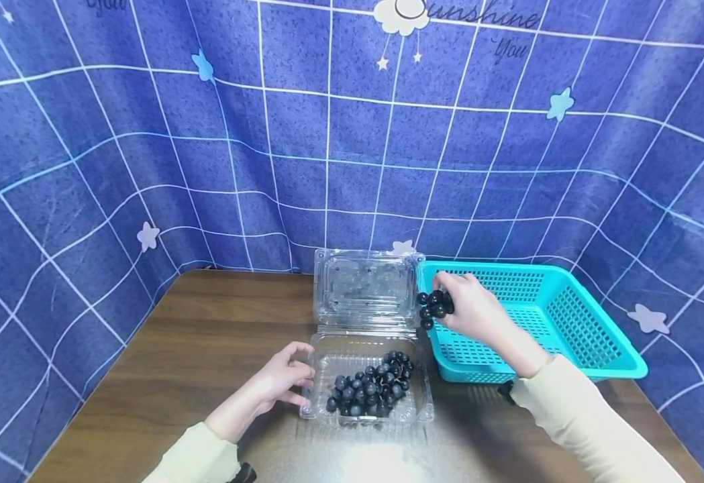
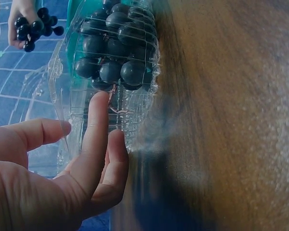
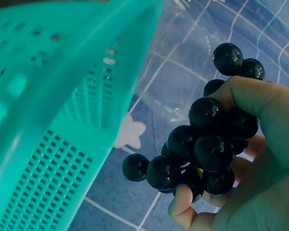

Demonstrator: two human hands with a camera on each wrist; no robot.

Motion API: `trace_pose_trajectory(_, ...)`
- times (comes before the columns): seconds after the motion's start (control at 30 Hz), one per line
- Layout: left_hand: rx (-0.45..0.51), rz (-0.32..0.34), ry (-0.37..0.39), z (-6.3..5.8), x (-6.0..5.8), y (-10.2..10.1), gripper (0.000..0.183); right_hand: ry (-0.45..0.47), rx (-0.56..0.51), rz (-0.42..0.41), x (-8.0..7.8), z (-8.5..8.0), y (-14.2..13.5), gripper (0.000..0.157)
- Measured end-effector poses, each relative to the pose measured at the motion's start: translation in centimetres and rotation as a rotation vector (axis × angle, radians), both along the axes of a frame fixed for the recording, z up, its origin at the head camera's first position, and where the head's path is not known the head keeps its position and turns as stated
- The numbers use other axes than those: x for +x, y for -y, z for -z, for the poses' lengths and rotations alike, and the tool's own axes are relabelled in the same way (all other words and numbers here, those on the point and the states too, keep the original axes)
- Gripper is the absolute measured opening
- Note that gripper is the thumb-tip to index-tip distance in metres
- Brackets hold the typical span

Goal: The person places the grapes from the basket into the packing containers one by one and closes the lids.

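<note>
My right hand (image 1: 469, 305) grips a small bunch of dark grapes (image 3: 202, 139) in curled fingers. It holds the bunch up at the left rim of the turquoise basket (image 1: 593, 369). A clear plastic clamshell box (image 1: 321, 365) stands on the table with its lid (image 1: 366, 288) flipped back. Inside lies a larger bunch of dark grapes (image 1: 366, 389), toward the front and right. My left hand (image 1: 279, 379) is at the box's left side, its fingers loosely spread and touching the clear wall. In the left wrist view, grapes (image 2: 111, 45) show through that wall.
The basket, with perforated walls and floor, stands right of the box. Both are on a brown wooden table (image 1: 231, 322). A blue cloth (image 1: 291, 168) with white grid lines and stars hangs behind and along the sides.
</note>
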State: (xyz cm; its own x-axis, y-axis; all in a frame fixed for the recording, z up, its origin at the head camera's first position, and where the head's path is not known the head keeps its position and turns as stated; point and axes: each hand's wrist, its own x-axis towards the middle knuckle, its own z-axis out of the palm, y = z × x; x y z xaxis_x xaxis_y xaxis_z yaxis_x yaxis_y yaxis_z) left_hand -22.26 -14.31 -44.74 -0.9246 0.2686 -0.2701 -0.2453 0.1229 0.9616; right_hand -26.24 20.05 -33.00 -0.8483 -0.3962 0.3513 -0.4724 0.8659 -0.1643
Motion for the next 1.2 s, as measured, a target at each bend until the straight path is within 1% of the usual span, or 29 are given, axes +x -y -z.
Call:
trace_pose_trajectory(0.23,-0.003,0.006,0.004,-0.2,0.1,0.0,0.052,-0.014,-0.049,-0.003,0.6,0.5,1.1,0.041)
trace_pose_trajectory(0.33,-0.001,0.007,0.005,-0.3,0.1,0.0,0.053,-0.003,-0.082,0.001,0.9,0.6,1.5,0.04)
trace_pose_trajectory(0.53,-0.001,0.004,0.004,-0.2,0.1,0.0,0.053,0.008,-0.149,-0.001,1.4,1.0,2.5,0.044)
trace_pose_trajectory(0.73,-0.004,-0.006,0.005,0.0,0.0,-0.1,0.053,0.023,-0.173,0.001,1.7,1.8,3.5,0.049)
trace_pose_trajectory(0.9,-0.005,-0.004,0.002,0.2,0.0,-0.1,0.053,0.026,-0.188,-0.014,1.9,2.2,4.2,0.052)
trace_pose_trajectory(1.2,-0.005,-0.002,-0.001,0.3,0.0,-0.1,0.051,0.012,-0.234,-0.051,2.1,3.2,5.5,0.049)
